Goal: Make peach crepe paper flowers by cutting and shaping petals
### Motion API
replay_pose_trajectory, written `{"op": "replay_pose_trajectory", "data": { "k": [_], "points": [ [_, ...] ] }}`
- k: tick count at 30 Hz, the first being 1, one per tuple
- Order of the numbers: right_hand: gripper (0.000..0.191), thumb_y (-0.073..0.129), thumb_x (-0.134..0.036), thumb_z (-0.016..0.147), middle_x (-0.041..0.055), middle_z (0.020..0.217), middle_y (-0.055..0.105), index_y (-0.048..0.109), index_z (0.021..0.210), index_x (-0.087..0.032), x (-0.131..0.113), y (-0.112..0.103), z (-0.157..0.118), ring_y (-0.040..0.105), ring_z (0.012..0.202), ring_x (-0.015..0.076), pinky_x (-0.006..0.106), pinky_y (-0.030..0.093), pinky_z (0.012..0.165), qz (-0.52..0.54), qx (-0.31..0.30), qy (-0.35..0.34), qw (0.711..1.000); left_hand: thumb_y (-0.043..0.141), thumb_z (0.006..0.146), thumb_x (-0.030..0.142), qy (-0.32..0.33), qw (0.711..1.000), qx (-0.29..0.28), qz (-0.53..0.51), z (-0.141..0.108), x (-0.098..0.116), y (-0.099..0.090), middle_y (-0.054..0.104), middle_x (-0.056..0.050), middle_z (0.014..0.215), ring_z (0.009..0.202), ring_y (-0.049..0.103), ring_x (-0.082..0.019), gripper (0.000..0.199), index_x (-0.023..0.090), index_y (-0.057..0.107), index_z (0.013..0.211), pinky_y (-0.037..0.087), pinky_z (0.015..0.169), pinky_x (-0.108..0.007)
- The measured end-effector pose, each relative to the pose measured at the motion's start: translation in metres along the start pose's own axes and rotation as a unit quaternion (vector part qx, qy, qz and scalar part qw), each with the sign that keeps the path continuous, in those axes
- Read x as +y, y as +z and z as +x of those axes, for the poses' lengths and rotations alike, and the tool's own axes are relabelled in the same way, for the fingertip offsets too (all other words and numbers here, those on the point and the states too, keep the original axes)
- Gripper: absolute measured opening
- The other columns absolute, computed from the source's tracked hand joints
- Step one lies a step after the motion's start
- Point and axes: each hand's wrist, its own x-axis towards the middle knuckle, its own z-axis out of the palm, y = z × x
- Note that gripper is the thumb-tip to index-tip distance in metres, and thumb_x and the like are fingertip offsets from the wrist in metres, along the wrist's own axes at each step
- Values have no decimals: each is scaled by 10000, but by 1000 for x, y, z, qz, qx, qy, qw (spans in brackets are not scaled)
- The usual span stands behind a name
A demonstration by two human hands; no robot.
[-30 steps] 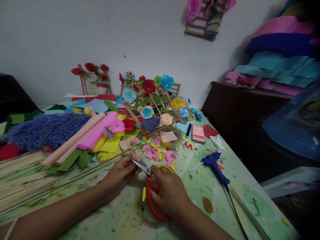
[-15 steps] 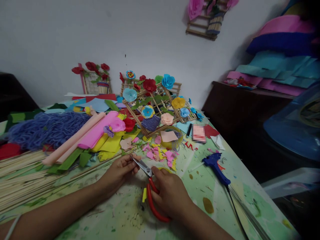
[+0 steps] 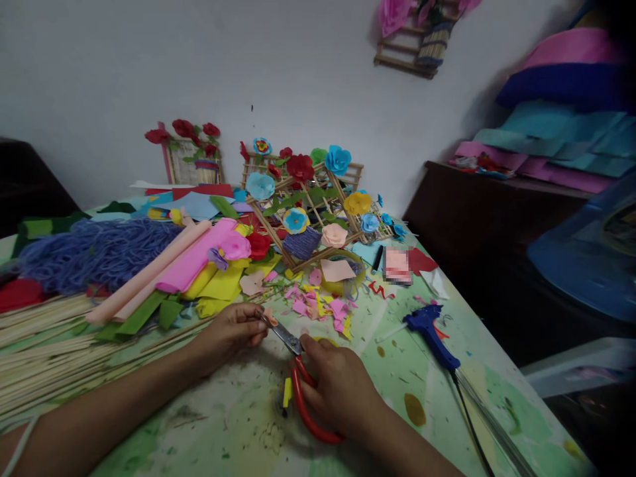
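The left hand is pinching a small peach piece, its thumb and index finger pressing together at the piece's edge while the other fingers are curling beneath. The right hand is gripping the scissors, its fingers clamping around the red handles and its thumb lying along the upper side near the pivot. The blades are pointing toward the left fingertips and meeting the peach piece; they are looking nearly closed, though how far apart the tips are standing is too small to tell.

The blue glue gun is lying on the table. Both hands, the scissors and the peach piece are staying to the left of the glue gun, above the tabletop. Pink and yellow scraps are lying to the glue gun's left, farther from the person than the scissors. A flat peach sheet is resting beyond the glue gun and to its left. A wooden lattice is holding paper flowers farther beyond. Blue-purple yarn and thin sticks are spreading far to the glue gun's left.
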Motion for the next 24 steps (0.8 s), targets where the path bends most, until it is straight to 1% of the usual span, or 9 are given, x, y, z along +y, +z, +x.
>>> {"op": "replay_pose_trajectory", "data": {
  "k": [4,7,11,14,17,21,24],
  "points": [
    [414,461,-337,871,81,943,669,506,1255,-189,-1,1,0,617,758,192,271,394,643,-9,-5,-3,1000,784,626,280,-1,1000,-13,18,2,-2,-7,546,6,476,424,404,-72,174,140,725,712,243,430,-185],
    [436,465,-326,865,83,934,674,498,1275,-180,-1,3,-1,621,754,196,271,389,633,-18,-9,-5,1000,779,639,289,-10,999,-17,29,3,-3,-10,556,0,474,427,409,-76,180,140,721,720,238,431,-186],
    [447,482,-331,867,84,941,688,500,1285,-176,2,5,1,634,763,202,266,386,623,-11,-1,8,1000,786,641,343,-20,999,-7,47,3,0,-8,554,-2,454,419,414,-77,230,144,671,631,248,424,-184],
    [427,528,-359,857,81,956,692,525,1246,-182,8,3,4,640,790,204,260,393,643,7,28,31,999,801,637,356,-22,999,13,34,2,2,-5,597,-15,498,444,463,-84,260,143,652,650,309,440,-179],
    [376,517,-398,871,72,923,689,557,1177,-184,13,0,5,639,794,205,262,395,652,22,56,49,997,799,667,334,-5,999,37,3,1,2,-3,663,-37,613,524,539,-97,255,140,644,726,407,517,-184],
    [466,514,-447,858,80,934,674,524,1241,-183,12,-1,3,633,798,224,286,400,659,11,73,46,996,784,709,307,5,997,62,-44,0,-2,0,703,-53,739,636,602,-111,256,155,618,831,479,630,-195],
    [534,550,-461,815,90,963,645,512,1275,-191,8,1,1,616,821,236,304,407,683,-7,70,36,997,806,685,301,12,996,59,-71,0,-4,3,687,-31,752,678,610,-109,276,160,616,827,499,678,-196]
  ]
}}
